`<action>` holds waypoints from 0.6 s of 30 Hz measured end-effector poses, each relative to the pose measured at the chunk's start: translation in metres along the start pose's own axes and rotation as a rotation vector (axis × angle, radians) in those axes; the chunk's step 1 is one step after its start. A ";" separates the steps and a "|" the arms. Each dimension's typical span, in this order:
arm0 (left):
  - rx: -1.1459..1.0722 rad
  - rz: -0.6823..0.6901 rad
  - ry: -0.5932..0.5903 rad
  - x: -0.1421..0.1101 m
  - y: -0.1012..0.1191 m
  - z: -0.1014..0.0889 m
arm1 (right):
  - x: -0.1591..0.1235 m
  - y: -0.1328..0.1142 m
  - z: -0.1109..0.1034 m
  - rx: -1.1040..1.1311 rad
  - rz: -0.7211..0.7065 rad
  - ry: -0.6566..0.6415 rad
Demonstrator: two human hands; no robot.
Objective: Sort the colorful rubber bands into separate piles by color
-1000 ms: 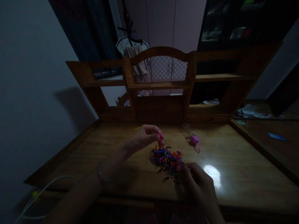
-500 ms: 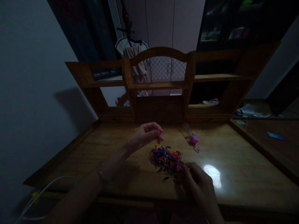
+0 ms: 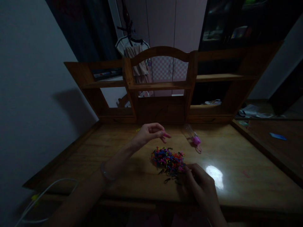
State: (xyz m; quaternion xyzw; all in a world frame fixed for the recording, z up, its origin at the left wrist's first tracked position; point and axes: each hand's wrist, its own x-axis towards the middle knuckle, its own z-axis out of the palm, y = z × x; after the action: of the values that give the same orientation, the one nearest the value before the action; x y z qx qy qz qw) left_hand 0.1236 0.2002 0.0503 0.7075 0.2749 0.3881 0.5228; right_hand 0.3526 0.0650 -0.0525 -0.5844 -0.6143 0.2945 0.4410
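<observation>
Left hand (image 3: 149,133) pinches a pink band (image 3: 167,135), best gripped lightly, past the pile (image 3: 168,160); right hand (image 3: 201,181) half-curls nearer the surface's (image 3: 142,189) front edge, hold unclear.

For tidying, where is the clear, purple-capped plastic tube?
In the head view, the tube is right of centre on the wooden desk, beyond the multicoloured band pile.

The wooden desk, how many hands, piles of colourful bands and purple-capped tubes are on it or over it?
Hands: 2, left hand and right hand
Band pile: 1, too tangled to count each band
Purple-capped tube: 1
Total: 4
</observation>
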 end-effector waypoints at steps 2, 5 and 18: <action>0.340 0.031 -0.001 0.011 -0.016 -0.009 | 0.001 0.000 0.000 -0.010 -0.016 0.008; 0.942 0.046 0.046 0.031 -0.046 -0.024 | 0.002 0.000 0.000 -0.019 -0.031 0.020; 1.404 0.045 0.057 0.067 -0.088 -0.035 | 0.002 0.002 0.001 -0.006 -0.048 0.013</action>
State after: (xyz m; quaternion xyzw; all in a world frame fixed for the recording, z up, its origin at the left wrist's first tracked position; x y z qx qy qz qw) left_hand 0.1325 0.2982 -0.0105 0.8728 0.4593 0.1480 -0.0733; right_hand 0.3531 0.0670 -0.0542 -0.5726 -0.6261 0.2781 0.4503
